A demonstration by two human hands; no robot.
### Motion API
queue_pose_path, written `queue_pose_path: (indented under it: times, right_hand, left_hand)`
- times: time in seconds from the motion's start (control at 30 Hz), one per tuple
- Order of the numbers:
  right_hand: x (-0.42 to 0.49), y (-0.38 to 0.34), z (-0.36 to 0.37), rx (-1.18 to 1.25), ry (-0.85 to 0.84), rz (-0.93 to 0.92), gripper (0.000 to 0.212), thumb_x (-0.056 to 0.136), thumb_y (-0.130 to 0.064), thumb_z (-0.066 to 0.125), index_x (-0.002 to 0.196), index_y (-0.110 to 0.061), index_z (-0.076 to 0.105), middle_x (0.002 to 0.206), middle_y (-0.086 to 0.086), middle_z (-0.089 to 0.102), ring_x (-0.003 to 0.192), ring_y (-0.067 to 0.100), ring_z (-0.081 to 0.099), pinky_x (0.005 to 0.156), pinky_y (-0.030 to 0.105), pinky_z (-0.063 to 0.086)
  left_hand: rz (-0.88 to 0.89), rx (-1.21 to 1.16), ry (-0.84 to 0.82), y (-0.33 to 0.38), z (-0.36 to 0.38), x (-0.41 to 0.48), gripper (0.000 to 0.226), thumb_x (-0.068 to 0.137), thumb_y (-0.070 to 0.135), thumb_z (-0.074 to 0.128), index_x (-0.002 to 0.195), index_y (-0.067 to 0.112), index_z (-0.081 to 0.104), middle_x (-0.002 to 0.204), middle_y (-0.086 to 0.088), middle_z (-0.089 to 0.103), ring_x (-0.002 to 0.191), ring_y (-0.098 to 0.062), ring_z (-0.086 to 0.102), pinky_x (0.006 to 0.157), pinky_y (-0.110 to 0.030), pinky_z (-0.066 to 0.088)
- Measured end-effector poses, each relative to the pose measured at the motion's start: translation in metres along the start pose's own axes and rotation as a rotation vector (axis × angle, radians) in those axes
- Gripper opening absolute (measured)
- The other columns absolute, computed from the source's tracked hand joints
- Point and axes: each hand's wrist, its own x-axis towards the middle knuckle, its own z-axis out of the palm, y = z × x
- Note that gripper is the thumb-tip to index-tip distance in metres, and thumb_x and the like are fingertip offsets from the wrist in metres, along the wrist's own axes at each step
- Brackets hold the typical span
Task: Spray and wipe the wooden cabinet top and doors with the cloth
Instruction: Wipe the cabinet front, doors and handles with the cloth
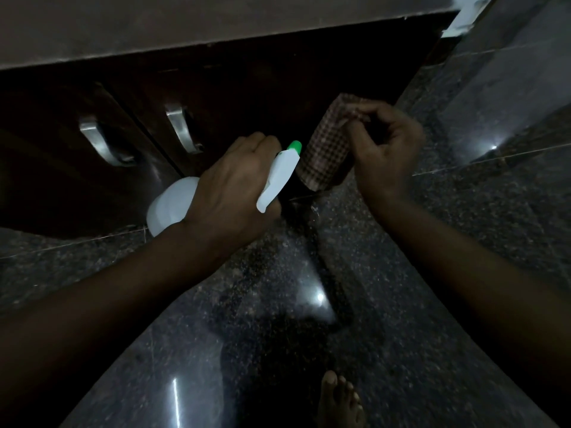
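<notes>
Head view, dim: we see the left hand [234, 183] with fingers wrapped round the neck of the white spray bottle [171, 206], its green nozzle tip [294, 146] just beside the checked cloth [327, 149]. Right hand [387, 149] pinches the cloth's top edge between thumb and fingers. Cloth hangs in front of the dark wooden cabinet door [247, 94], possibly touching it, too dark for us to tell. Metal door handle [183, 131] sits left of the hands. Cabinet top [139, 32] runs above. Speckled stone floor [401, 304] below, bare foot [340, 400] near the bottom edge
</notes>
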Motion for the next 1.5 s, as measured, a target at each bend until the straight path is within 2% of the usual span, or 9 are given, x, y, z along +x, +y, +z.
queue_pose_path:
  times: [0.17, 0.33, 0.47, 0.63, 0.83, 1.03, 1.17, 1.37, 1.5]
  right_hand:
    - [0.012, -0.024, 0.0, 0.052, 0.081, -0.089, 0.015, 0.084, -0.005, 0.066, 0.093, -0.01, 0.076, 0.091, 0.001, 0.076, 0.09, 0.012, 0.073, 0.082, 0.032, 0.059]
    - [-0.014, 0.017, 0.008, -0.153, -0.089, -0.009, 0.017, 0.086, -0.017, 0.064, 0.092, -0.009, 0.079, 0.088, 0.0, 0.077, 0.082, 0.013, 0.073, 0.073, 0.039, 0.06]
    - [-0.033, 0.026, 0.019, -0.201, -0.148, 0.061, 0.014, 0.087, -0.011, 0.067, 0.093, -0.008, 0.079, 0.091, 0.0, 0.077, 0.083, 0.007, 0.071, 0.075, 0.03, 0.059]
    - [-0.041, -0.011, 0.047, -0.176, -0.252, -0.055, 0.017, 0.091, -0.016, 0.067, 0.102, -0.01, 0.079, 0.1, -0.003, 0.077, 0.09, 0.003, 0.07, 0.078, 0.014, 0.053]
    - [-0.065, -0.022, 0.086, -0.147, -0.423, -0.116, 0.023, 0.093, -0.016, 0.071, 0.114, -0.008, 0.076, 0.112, 0.002, 0.076, 0.104, -0.001, 0.065, 0.089, 0.007, 0.049]
    - [-0.085, 0.001, 0.109, -0.252, -0.615, -0.097, 0.022, 0.093, -0.015, 0.07, 0.114, -0.009, 0.076, 0.114, 0.003, 0.076, 0.108, 0.006, 0.066, 0.097, 0.019, 0.053]
    - [-0.09, -0.008, 0.118, -0.236, -0.577, -0.047, 0.023, 0.094, -0.014, 0.07, 0.115, -0.008, 0.075, 0.115, 0.002, 0.074, 0.109, 0.002, 0.064, 0.092, 0.004, 0.046]
    - [-0.09, -0.05, 0.144, -0.029, -0.461, -0.124, 0.026, 0.095, -0.017, 0.07, 0.119, -0.006, 0.073, 0.118, 0.003, 0.073, 0.111, 0.005, 0.066, 0.093, 0.014, 0.053]
    - [-0.1, -0.039, 0.155, -0.053, -0.508, -0.176, 0.024, 0.095, -0.014, 0.07, 0.116, -0.006, 0.074, 0.117, 0.004, 0.074, 0.112, 0.006, 0.065, 0.096, 0.013, 0.05]
  left_hand:
    - [-0.007, 0.01, 0.026, 0.007, -0.018, -0.007, 0.014, 0.071, 0.01, 0.042, 0.083, 0.015, 0.039, 0.08, 0.002, 0.041, 0.07, -0.016, 0.038, 0.06, -0.027, 0.025]
    - [-0.029, -0.017, 0.008, 0.006, -0.032, -0.026, 0.009, 0.073, 0.013, 0.042, 0.082, 0.014, 0.041, 0.079, 0.002, 0.042, 0.068, -0.017, 0.039, 0.057, -0.029, 0.025]
    - [-0.062, -0.01, 0.0, 0.002, -0.04, -0.045, 0.017, 0.069, 0.012, 0.045, 0.084, 0.017, 0.041, 0.08, 0.004, 0.042, 0.069, -0.016, 0.038, 0.056, -0.029, 0.025]
    - [-0.096, 0.007, 0.014, 0.001, -0.057, -0.077, 0.017, 0.07, 0.01, 0.046, 0.085, 0.017, 0.041, 0.081, 0.002, 0.044, 0.069, -0.015, 0.039, 0.054, -0.024, 0.025]
    - [-0.122, 0.042, 0.041, -0.011, -0.073, -0.11, 0.016, 0.067, 0.003, 0.048, 0.083, 0.007, 0.046, 0.079, -0.007, 0.046, 0.07, -0.023, 0.043, 0.059, -0.038, 0.032]
    - [-0.21, 0.042, 0.037, -0.038, -0.071, -0.142, 0.019, 0.068, 0.007, 0.049, 0.086, 0.008, 0.046, 0.083, -0.003, 0.046, 0.072, -0.021, 0.043, 0.056, -0.034, 0.032]
    - [-0.241, 0.031, 0.058, -0.055, -0.064, -0.149, 0.022, 0.067, 0.006, 0.049, 0.088, 0.006, 0.048, 0.084, -0.004, 0.046, 0.072, -0.02, 0.042, 0.057, -0.03, 0.023]
    - [-0.237, 0.016, 0.096, -0.062, -0.065, -0.144, 0.024, 0.064, 0.005, 0.05, 0.088, 0.008, 0.046, 0.083, -0.001, 0.04, 0.072, -0.018, 0.037, 0.06, -0.026, 0.015]
    - [-0.241, 0.021, 0.128, -0.062, -0.067, -0.149, 0.02, 0.067, 0.003, 0.049, 0.087, 0.007, 0.047, 0.081, -0.003, 0.042, 0.07, -0.021, 0.04, 0.059, -0.028, 0.021]
